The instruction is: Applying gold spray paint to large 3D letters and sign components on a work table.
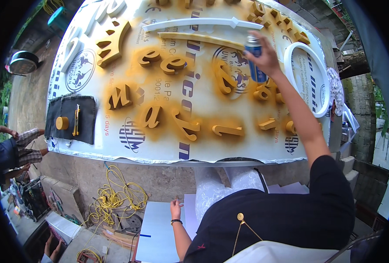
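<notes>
My right hand (268, 56) is wrapped round a blue spray paint can (256, 70), held upright over the right part of the table, a finger at its top. Below and around it lie gold-painted cut-out letters, among them a curled letter (224, 78) just left of the can. A thin strip (198, 38), partly gold, and a white arrow-like strip (203, 23) lie beyond. A white ring (287, 65) sits right of my forearm. My left hand (176, 208) hangs low beside my body, away from the table, fingers loosely apart and holding nothing.
The table (159, 154) is covered with printed film stained with gold overspray. A gold crown (114, 46) and white letters lie at the left. A black cloth (86, 120) bears a gold cap (62, 123) and a cutter (76, 120). Yellow cable (111, 199) coils on the floor; other people are at left.
</notes>
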Motion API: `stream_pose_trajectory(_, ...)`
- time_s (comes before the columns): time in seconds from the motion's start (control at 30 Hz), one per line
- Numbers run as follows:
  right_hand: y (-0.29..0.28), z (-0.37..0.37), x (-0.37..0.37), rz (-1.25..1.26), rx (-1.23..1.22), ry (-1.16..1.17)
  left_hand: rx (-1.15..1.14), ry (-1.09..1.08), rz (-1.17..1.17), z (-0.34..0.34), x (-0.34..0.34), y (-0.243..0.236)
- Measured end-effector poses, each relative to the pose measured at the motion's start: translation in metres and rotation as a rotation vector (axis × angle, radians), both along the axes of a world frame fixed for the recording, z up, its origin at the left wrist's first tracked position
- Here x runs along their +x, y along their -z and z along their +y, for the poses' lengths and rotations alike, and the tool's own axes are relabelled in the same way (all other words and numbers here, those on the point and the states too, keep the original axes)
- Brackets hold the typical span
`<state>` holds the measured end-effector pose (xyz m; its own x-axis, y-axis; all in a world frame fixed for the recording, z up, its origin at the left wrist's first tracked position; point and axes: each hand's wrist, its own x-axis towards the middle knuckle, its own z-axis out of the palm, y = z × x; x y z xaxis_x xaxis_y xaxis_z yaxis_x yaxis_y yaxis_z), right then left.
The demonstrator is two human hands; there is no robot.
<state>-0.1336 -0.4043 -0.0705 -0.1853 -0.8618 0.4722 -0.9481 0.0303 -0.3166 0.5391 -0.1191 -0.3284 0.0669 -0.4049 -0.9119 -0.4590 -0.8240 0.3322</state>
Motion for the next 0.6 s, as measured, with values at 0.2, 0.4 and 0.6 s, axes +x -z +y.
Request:
stream_pose_trajectory(0.2, -0.036, 0.120, 0.066, -0.961, -0.691, 0.423, 0.042, 0.061, 0.007, -0.023, 0.008, 0.010)
stream_pose_trajectory(0.4, -0.081, 0.177, 0.060, -1.210, -1.060, 0.721, -0.178, 0.084, 0.037, -0.076, -0.005, -0.003)
stream_pose_trajectory(0.6, -0.109, 0.242, 0.072, -1.443, -0.950, 0.561, -0.274, 0.187, 0.057, -0.095, -0.032, -0.025)
